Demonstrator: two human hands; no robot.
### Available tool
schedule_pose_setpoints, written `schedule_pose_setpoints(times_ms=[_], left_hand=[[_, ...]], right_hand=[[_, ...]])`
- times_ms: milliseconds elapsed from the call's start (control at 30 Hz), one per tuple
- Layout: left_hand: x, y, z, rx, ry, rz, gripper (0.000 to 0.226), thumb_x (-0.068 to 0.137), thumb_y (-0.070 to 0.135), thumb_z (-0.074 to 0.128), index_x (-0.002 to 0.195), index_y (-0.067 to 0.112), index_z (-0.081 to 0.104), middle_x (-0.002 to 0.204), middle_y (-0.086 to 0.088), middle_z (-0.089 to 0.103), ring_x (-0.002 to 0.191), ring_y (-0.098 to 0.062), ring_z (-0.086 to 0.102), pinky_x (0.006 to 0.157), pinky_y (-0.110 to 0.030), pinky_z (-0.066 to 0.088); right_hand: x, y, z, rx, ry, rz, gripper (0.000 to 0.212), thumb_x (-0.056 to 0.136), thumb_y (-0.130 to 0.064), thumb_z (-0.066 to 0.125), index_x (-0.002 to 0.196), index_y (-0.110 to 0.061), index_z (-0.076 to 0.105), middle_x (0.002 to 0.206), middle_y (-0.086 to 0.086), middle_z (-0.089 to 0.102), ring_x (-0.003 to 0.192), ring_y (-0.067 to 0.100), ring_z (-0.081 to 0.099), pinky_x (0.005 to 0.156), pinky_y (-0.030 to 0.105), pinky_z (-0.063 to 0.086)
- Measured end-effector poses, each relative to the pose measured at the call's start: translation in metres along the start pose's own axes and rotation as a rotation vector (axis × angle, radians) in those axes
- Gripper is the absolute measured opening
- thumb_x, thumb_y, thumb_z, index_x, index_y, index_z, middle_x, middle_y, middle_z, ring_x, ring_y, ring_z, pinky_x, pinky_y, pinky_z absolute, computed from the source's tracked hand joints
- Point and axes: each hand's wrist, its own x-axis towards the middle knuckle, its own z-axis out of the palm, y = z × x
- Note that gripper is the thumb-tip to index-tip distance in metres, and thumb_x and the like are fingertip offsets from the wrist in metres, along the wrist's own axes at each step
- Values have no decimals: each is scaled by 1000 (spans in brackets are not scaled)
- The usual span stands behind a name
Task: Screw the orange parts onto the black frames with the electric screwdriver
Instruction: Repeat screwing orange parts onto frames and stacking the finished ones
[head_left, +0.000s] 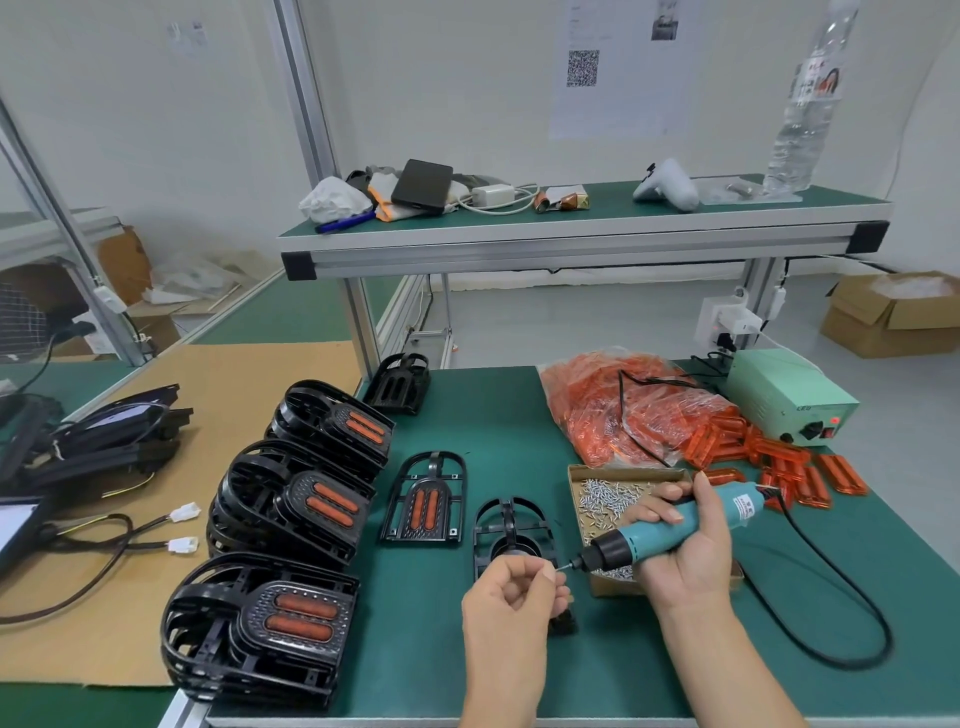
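Note:
My right hand (685, 540) grips the teal electric screwdriver (670, 530), its black tip pointing left. My left hand (511, 592) pinches a small screw (560, 568) right at the bit. Below both hands a black frame (511, 530) lies on the green mat, partly hidden by my left hand. Another black frame with orange parts fitted (426, 501) lies just left of it. Loose orange parts (789, 467) lie at the right beside a plastic bag of orange parts (623, 410).
A cardboard tray of screws (623, 475) sits under the screwdriver. Three stacks of finished frames (291, 499) stand at the left, and an empty frame (397, 382) lies farther back. A green power supply (789, 397) is at the right, its black cable (831, 639) looping across the mat. A raised shelf (571, 228) spans the back.

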Motion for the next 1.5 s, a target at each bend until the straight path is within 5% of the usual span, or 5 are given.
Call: schedule_pose_setpoints(times_ms=[467, 700, 833, 1033, 1500], left_hand=[[-4, 3, -1, -258, 62, -193, 11, 97, 4, 67, 99, -6, 72, 82, -21, 75, 65, -19, 68, 62, -25, 60], [6, 13, -20, 380, -40, 128, 13, 98, 17, 68, 88, 22, 75, 76, 0, 76, 63, -11, 65, 67, -31, 60], [12, 19, -33, 655, -141, 237, 17, 94, 20, 71, 84, 34, 73, 80, 14, 73, 67, -1, 65, 65, -11, 48], [19, -3, -42, 1051, -61, 548, 8, 87, 27, 78, 87, 32, 73, 91, 24, 58, 103, 0, 45, 88, -24, 31], [16, -27, -45, 1098, 56, 586, 17, 72, 21, 92, 77, 28, 78, 86, 22, 58, 97, -7, 47, 81, -33, 36]], right_hand=[[-4, 12, 16, -124, -12, -41, 21, 94, -31, 67, 81, -20, 54, 75, -6, 52, 51, 3, 41, 54, 18, 41], [-5, 18, 34, -191, -67, -56, 24, 98, -30, 67, 78, -21, 58, 73, -4, 56, 49, 5, 44, 51, 19, 44], [-6, 24, 47, -318, -120, -64, 19, 89, -28, 72, 84, -19, 55, 72, -2, 58, 48, 6, 44, 50, 20, 44], [-18, 46, 57, -680, -259, -125, 21, 83, -24, 82, 77, -24, 61, 71, 9, 62, 47, 15, 47, 50, 24, 44], [-33, 77, 58, -1078, -426, -135, 27, 82, -37, 79, 67, -21, 63, 74, 16, 68, 49, 21, 49, 53, 29, 45]])
